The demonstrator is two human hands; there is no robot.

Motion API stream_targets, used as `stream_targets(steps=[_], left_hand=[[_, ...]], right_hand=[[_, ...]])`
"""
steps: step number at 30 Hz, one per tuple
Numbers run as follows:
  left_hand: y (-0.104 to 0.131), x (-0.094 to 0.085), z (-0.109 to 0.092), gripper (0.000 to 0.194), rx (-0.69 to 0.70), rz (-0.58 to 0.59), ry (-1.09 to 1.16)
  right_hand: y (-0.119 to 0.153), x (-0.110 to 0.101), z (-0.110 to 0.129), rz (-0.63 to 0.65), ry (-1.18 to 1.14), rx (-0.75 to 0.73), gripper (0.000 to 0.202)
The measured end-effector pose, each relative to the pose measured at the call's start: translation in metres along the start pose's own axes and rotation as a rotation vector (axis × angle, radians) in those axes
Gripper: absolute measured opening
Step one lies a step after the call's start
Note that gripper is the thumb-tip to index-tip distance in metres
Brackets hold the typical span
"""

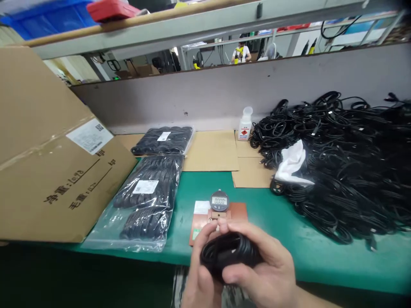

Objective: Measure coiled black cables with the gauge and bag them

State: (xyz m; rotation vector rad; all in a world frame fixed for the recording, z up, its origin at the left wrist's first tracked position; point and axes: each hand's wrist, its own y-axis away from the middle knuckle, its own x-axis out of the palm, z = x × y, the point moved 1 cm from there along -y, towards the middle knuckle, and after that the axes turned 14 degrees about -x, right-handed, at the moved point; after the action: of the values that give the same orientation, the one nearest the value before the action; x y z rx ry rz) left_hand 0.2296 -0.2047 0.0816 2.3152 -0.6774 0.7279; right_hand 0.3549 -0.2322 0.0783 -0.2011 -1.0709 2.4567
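Between my two hands is a coiled black cable [229, 254], held just in front of the table's near edge. My left hand [201, 273] wraps round the coil's left side, its thumb and fingers curled in. From the right, my right hand [271, 261] grips the same coil, thumb across the front and fingers over the top. Right behind the hands stands a digital dial gauge [219, 201] reading 0.000 on a reddish-brown base [239, 209]. My fingertips hide the lower part of the gauge's stand.
A large pile of black cables [346, 171] covers the right side, a white cloth [291, 162] on it. Bags of coiled cables [149, 175] lie left, beside a cardboard box [51, 149]. A white bottle [245, 124] stands at the back by flat cardboard [212, 149].
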Motion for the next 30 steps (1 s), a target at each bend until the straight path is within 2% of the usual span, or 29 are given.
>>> stream_targets(steps=[5, 8, 11, 13, 15, 16, 18, 20, 22, 25, 30], left_hand=[[-0.006, -0.001, -0.015, 0.036, -0.203, 0.052, 0.021], [-0.013, 0.003, -0.029, 0.033, -0.233, 0.081, -0.006], [-0.037, 0.014, -0.056, 0.039, -0.182, 0.053, -0.101], [-0.067, 0.020, -0.080, 0.040, 0.002, 0.010, -0.247], [-0.106, 0.024, -0.105, 0.037, 0.307, -0.038, -0.444], [-0.128, 0.024, -0.116, 0.038, 0.451, -0.088, -0.575], [-0.170, 0.024, -0.133, 0.042, 0.707, -0.286, -0.909], [-0.206, 0.023, -0.142, 0.043, 0.802, -0.371, -1.012], [-0.233, 0.020, -0.141, 0.044, 0.874, -0.411, -1.112], [-0.260, 0.010, -0.125, 0.044, 0.906, -0.419, -1.302], [-0.283, -0.019, -0.092, 0.042, 0.759, -0.371, -1.605]], right_hand=[[-0.012, -0.004, -0.004, 0.062, 0.027, -0.005, 0.035], [-0.026, -0.006, -0.009, 0.120, 0.013, -0.005, 0.040], [-0.043, -0.018, -0.029, 0.138, 0.021, -0.013, 0.046], [-0.051, -0.033, -0.054, 0.089, 0.083, -0.013, 0.038], [-0.055, -0.051, -0.085, 0.043, 0.230, 0.037, 0.033], [-0.054, -0.060, -0.100, 0.030, 0.320, 0.075, 0.030], [-0.049, -0.073, -0.125, 0.010, 0.365, 0.111, 0.026], [-0.042, -0.079, -0.141, 0.038, 0.356, 0.136, 0.020], [-0.038, -0.080, -0.147, 0.078, 0.332, 0.156, 0.016], [-0.037, -0.079, -0.146, 0.121, 0.305, 0.174, 0.015], [-0.039, -0.081, -0.147, 0.135, 0.299, 0.209, 0.017]])
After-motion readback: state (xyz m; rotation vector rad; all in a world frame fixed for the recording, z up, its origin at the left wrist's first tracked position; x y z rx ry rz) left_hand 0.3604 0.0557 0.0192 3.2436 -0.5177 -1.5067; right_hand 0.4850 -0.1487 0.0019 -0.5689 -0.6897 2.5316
